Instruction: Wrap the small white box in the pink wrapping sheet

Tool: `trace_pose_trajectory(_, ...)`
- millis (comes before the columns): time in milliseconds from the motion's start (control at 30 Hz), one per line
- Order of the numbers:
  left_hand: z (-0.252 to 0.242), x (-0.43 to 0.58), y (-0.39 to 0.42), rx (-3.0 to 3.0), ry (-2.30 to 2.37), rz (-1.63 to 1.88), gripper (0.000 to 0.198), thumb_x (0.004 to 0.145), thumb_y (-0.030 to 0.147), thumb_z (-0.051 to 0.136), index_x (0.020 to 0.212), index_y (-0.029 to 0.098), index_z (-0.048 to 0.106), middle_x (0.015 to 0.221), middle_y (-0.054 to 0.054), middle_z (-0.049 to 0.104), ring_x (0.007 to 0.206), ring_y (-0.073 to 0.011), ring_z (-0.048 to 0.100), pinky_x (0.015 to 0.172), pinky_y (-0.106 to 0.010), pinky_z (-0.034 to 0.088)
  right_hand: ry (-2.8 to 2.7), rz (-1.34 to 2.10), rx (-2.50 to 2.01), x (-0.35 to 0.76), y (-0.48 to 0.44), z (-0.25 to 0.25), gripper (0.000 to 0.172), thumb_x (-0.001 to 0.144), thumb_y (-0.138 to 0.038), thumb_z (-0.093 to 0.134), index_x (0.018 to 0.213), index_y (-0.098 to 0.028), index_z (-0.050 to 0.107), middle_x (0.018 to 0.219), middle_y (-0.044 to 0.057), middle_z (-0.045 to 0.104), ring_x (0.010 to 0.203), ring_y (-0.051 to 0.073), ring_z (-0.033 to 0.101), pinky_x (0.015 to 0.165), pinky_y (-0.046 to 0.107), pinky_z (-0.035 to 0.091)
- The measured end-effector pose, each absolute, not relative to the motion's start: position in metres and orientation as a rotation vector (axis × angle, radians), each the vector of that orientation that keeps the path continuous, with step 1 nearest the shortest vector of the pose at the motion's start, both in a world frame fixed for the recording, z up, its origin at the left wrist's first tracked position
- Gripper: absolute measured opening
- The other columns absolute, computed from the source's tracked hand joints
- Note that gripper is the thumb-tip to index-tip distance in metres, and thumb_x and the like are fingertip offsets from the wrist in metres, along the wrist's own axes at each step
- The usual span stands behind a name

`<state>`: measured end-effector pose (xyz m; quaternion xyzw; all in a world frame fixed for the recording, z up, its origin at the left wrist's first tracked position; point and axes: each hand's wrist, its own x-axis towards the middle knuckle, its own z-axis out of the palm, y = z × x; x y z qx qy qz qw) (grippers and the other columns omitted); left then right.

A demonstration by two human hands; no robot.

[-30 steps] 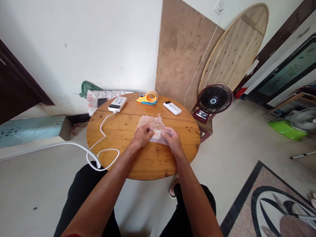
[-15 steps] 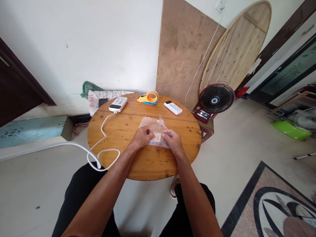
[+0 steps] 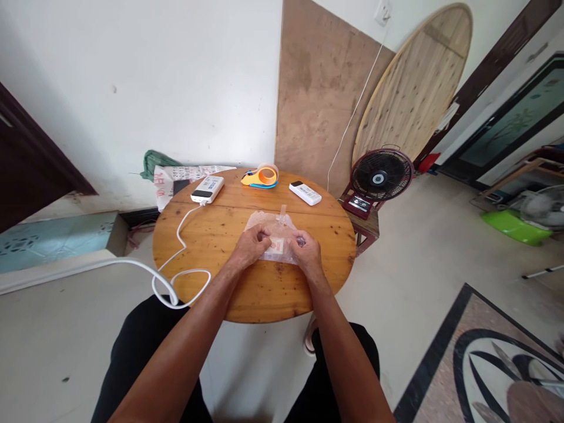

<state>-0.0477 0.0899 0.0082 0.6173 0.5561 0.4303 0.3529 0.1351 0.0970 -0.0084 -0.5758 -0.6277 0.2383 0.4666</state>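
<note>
Bubble wrap of clear, crinkled plastic (image 3: 269,220) lies flat near the middle of the round, varnished wooden surface (image 3: 273,294), between the hands, with a small white rectangular piece printed in red (image 3: 277,245) showing at its near part. The left hand (image 3: 252,244) is curled over the wrap's left side, thumb against fingers; whether plastic is pinched between them, I cannot tell. The right hand (image 3: 305,249) is closed at the right edge, seemingly gripping a fold of the plastic. A clear tape strip (image 3: 283,210) sticks out at the far edge.

The wrap should handle as very light, soft and springy, a little slippery, its bubbles easily crushed and its sheet apt to crease. Holding it by the side edges, with thumb and fingertips, seems best; the far edge is awkward, since that tape may cling to skin
</note>
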Motion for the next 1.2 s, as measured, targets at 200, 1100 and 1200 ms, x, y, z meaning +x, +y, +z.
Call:
trace_pose_trajectory(200,0.011,-0.046,0.089,1.574,1.419,1.089,0.022,0.063,0.025,0.053,0.084,0.016,0.059,0.057,0.006,0.049,0.050,-0.0086,0.040,0.048,-0.020,0.031,-1.763,0.538,-1.139,0.129,0.092,-0.002,0.032,0.075,-0.017,0.053,0.104,-0.025,0.064,0.110,0.005,0.063,0.101,0.022,0.058,0.089,0.034,0.045)
trace_pose_trajectory(1100,0.011,-0.049,0.089,1.643,1.429,1.083,0.025,0.066,0.028,0.052,0.084,0.015,0.063,0.061,0.005,0.053,0.054,-0.0097,0.043,0.053,-0.021,0.036,-2.114,0.146,-0.948,0.122,0.080,0.011,0.010,0.085,-0.024,0.059,0.086,-0.024,0.069,0.099,0.001,0.071,0.112,0.021,0.053,0.096,0.037,0.034)
trace_pose_trajectory(1200,0.011,-0.050,0.088,1.649,1.452,1.059,0.026,0.067,0.030,0.053,0.085,0.015,0.063,0.062,0.004,0.055,0.055,-0.0103,0.045,0.054,-0.022,0.037,-2.116,0.144,-0.962,0.122,0.079,0.011,0.011,0.086,-0.028,0.059,0.086,-0.023,0.069,0.100,0.002,0.071,0.112,0.021,0.053,0.096,0.037,0.033)
